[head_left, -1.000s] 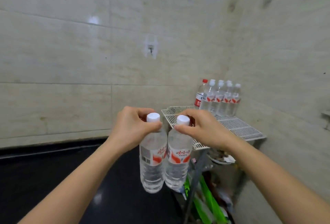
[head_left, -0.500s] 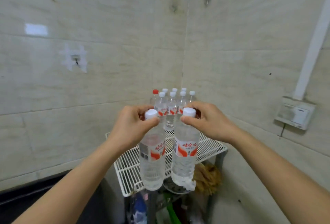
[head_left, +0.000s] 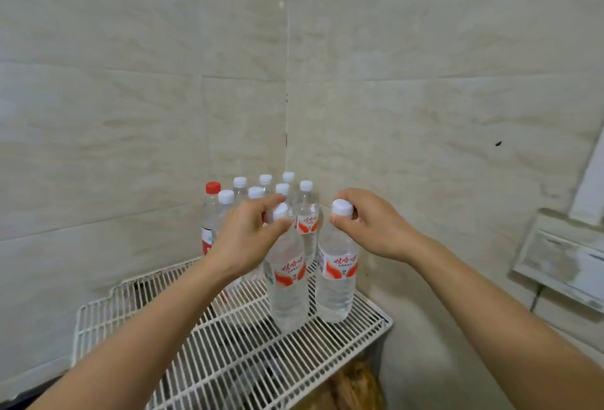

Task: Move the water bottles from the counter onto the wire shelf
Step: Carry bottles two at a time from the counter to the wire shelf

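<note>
I hold two clear water bottles with white caps and red-and-white labels by their necks. My left hand (head_left: 246, 234) grips the left bottle (head_left: 287, 282); my right hand (head_left: 372, 226) grips the right bottle (head_left: 336, 279). Both hang upright over the white wire shelf (head_left: 228, 354), their bases at or just above the wires; I cannot tell whether they touch. Behind them, in the wall corner, several more bottles (head_left: 307, 213) stand on the shelf, one with a red cap (head_left: 212, 188).
Tiled walls meet in a corner right behind the shelf. A wall-mounted box (head_left: 562, 256) with a white conduit sits at the right. Something orange-brown (head_left: 353, 383) lies under the shelf. A dark counter edge (head_left: 19, 398) shows at the bottom left.
Both hands have carried the two bottles from over the dark counter rightward and forward over the wire shelf, then lower and nearer the group at the back.
</note>
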### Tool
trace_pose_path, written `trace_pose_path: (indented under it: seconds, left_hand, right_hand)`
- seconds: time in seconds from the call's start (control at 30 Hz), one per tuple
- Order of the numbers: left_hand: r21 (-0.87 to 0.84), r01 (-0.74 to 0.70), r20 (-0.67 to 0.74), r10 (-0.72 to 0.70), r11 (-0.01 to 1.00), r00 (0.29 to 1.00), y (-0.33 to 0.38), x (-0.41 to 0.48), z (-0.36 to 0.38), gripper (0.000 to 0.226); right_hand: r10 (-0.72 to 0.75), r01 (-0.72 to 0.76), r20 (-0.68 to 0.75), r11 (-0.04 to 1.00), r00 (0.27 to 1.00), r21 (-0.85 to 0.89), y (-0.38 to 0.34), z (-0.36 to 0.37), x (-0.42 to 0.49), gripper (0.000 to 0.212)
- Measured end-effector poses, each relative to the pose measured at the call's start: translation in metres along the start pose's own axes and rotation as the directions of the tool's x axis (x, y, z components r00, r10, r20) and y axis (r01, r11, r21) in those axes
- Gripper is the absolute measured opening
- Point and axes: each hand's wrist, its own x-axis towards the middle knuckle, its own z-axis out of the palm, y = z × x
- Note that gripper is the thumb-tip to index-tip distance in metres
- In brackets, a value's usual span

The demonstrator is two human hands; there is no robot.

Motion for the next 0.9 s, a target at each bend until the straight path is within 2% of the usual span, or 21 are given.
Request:
trace_pose_path:
  seconds: [0.17,0.27,0.63,0.9]
  left_hand:
    - [0.098,0.051,-0.025,-0.049,0.994,0.998,-0.011,0.040,0.034,0.050]
    - [0.169,0.091,-0.067,-0.081,0.981,0.994,-0.013,0.057,0.052,0.049]
    - [0.198,0.211,-0.127,-0.189,0.957,0.974,-0.026,0.091,0.082,0.045]
    - [0.200,0.221,-0.121,-0.199,0.955,0.972,-0.035,0.099,0.093,0.044]
  right_hand:
    - [-0.083,0.087,0.042,0.991,0.996,-0.103,0.043,0.021,0.033,0.013]
    - [-0.088,0.100,0.087,0.984,0.992,-0.150,0.066,0.029,0.048,0.020]
    - [-0.057,0.066,0.081,0.992,0.995,-0.107,0.082,0.047,0.087,0.028]
    - [-0.023,0.036,0.117,0.993,0.993,-0.109,0.088,0.061,0.098,0.026]
